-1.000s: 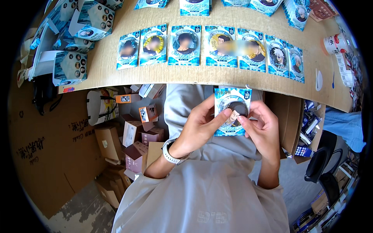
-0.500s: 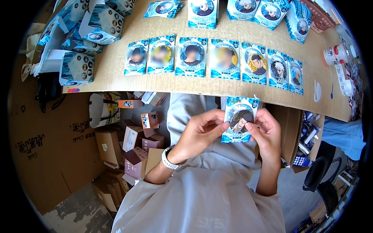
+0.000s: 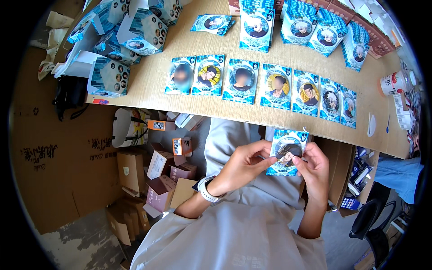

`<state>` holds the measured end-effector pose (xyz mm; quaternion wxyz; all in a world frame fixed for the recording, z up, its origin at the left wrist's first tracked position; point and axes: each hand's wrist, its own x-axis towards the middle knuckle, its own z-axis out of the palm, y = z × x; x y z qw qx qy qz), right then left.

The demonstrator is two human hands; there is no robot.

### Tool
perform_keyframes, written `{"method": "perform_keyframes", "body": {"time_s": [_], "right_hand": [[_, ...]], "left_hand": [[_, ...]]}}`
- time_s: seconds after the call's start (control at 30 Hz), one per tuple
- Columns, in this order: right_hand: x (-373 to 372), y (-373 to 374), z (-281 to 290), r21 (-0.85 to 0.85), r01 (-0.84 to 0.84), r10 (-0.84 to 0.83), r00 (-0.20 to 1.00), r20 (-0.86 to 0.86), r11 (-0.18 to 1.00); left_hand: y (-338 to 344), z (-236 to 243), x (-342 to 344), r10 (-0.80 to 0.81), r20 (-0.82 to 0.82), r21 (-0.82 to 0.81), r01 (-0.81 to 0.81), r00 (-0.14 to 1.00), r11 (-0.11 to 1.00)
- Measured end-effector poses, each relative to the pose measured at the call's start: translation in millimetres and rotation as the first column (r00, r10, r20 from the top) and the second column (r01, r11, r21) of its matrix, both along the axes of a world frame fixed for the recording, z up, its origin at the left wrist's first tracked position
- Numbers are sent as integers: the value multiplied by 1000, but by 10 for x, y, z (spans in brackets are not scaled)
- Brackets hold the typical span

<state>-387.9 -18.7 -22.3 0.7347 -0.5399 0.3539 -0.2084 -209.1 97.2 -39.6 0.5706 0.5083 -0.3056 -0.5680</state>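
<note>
Just off the table's front edge, over my lap, both hands hold up a blue-and-white packet (image 3: pixel 276 139). A round badge (image 3: pixel 286 156) with a dark-haired cartoon character lies against its face; whether it is loose or under the wrapper I cannot tell. My left hand (image 3: pixel 251 163) pinches the left side, thumb on the badge's edge. On the right side my right hand (image 3: pixel 314 166) grips likewise, thumb pressed at the badge's lower right. Beyond, on the table (image 3: pixel 153 85), a row of similar packets (image 3: pixel 240 82) lies side by side, each with a different round character picture.
Stacks of matching packets (image 3: pixel 299 28) stand along the back. Opened blue display boxes (image 3: pixel 108 76) crowd the left end. A bottle (image 3: pixel 396 83) stands at the right edge, near a white spoon-like piece (image 3: pixel 371 125). Cartons (image 3: pixel 161 191) fill the floor at left; a chair (image 3: pixel 373 225) is at right.
The whole view has shifted, so table and hands sit lower and farther right in it. Both hands keep their hold on the packet and badge, with little visible finger movement.
</note>
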Motion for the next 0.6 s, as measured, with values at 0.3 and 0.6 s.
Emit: {"method": "perform_keyframes", "body": {"time_s": [0.3,0.6], "right_hand": [[-48,18,55,-22,36,-36,999,-5,999],[-188,2,74,-46,45,-45,999,2,998]], "left_hand": [[-15,31,-59,11,-9,-39,-11,1000,999],[46,-77,-93,-93,40,2,93,995,996]]}}
